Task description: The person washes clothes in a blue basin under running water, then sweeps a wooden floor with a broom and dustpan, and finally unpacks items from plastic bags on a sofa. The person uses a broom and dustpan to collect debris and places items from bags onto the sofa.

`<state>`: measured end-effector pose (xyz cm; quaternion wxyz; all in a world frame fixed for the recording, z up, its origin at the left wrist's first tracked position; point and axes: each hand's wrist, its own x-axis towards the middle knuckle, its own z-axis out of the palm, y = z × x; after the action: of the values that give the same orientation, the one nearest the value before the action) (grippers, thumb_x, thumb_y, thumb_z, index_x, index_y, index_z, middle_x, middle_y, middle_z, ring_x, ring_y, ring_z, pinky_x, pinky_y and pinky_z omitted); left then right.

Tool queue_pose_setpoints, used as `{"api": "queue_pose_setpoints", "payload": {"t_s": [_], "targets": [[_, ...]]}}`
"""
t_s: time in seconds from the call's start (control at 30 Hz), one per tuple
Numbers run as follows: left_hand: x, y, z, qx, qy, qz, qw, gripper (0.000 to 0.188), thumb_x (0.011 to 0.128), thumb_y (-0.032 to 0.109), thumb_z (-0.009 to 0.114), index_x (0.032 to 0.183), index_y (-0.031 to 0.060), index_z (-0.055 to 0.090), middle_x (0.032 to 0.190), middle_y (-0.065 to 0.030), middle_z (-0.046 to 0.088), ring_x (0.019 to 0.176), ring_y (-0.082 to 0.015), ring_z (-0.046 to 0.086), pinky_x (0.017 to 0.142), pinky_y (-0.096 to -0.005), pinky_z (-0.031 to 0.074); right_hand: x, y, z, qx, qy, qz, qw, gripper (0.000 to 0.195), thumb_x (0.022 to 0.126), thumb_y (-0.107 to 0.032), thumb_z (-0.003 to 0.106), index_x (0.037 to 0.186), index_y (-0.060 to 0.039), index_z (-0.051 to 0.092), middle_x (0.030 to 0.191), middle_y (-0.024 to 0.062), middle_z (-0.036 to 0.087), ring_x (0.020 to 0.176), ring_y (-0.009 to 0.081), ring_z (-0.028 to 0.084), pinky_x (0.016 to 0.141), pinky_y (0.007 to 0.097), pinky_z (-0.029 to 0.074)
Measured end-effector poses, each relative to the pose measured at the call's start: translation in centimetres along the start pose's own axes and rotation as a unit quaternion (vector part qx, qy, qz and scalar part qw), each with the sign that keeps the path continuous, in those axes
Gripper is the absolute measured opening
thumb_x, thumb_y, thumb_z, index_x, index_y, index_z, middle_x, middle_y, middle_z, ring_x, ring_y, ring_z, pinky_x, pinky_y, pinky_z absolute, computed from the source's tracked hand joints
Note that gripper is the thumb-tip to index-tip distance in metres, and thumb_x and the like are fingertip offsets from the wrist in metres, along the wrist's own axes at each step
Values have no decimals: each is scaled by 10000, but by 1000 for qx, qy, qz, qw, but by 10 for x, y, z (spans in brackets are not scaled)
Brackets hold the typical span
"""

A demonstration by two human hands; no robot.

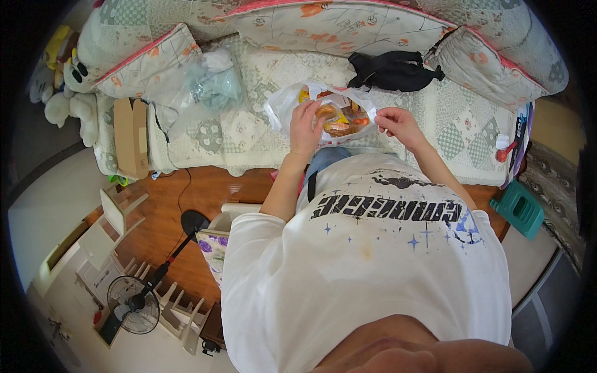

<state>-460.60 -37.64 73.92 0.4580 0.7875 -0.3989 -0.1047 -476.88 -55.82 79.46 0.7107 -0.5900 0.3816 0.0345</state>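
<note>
A white plastic bag [281, 108] lies with its mouth spread on the quilted sofa cover before me. Inside it are several packaged foods, among them a yellow-and-orange packet [336, 126] and a clear-wrapped brown item [326, 111]. My right hand [396, 125] pinches the bag's right rim between thumb and fingers. Over the left side of the mouth is my left hand [305, 130], its fingers bent towards the wrapped food. Whether those fingers grip the rim or a packet cannot be made out.
Behind the bag lies a black cloth bag [396, 72]. To the left are a clear plastic bag with pale green contents [217, 81] and an open cardboard box [130, 137]. A standing fan [135, 303] and a green plastic stool [518, 210] stand on the floor.
</note>
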Motion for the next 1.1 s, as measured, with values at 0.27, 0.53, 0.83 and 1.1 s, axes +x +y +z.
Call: {"api": "queue_pose_setpoints", "payload": {"t_s": [0.27,0.53,0.83,1.1], "targets": [[20,6,-36,152,159,18,975,461,607,95,654,1032,33,487,1051,-167,428,990,-309,406,846,-373,345,-1,7,-8,0,2,31,1000,172,746,-155,590,857,-26,571,655,-13,544,556,34,484,461,155,352],[-6,-51,-45,102,49,-248,962,360,653,164,625,949,-6,511,895,-201,513,865,-341,485,728,-378,396,2,6,-6,23,2,25,999,166,749,-154,590,858,-30,572,655,-19,544,557,31,486,464,151,354],[26,53,-35,96,-85,66,990,168,600,57,591,763,32,556,785,-142,533,760,-298,508,640,-368,405,-7,-13,-7,62,-63,-15,996,148,731,-115,607,854,-49,558,707,-40,538,587,18,464,486,149,347],[30,97,5,-31,-152,153,976,160,625,49,586,774,20,534,792,-112,497,777,-278,484,656,-361,405,8,-8,3,-70,23,-243,967,99,760,-95,559,846,-54,532,823,-21,529,754,65,490,612,197,398]]}}
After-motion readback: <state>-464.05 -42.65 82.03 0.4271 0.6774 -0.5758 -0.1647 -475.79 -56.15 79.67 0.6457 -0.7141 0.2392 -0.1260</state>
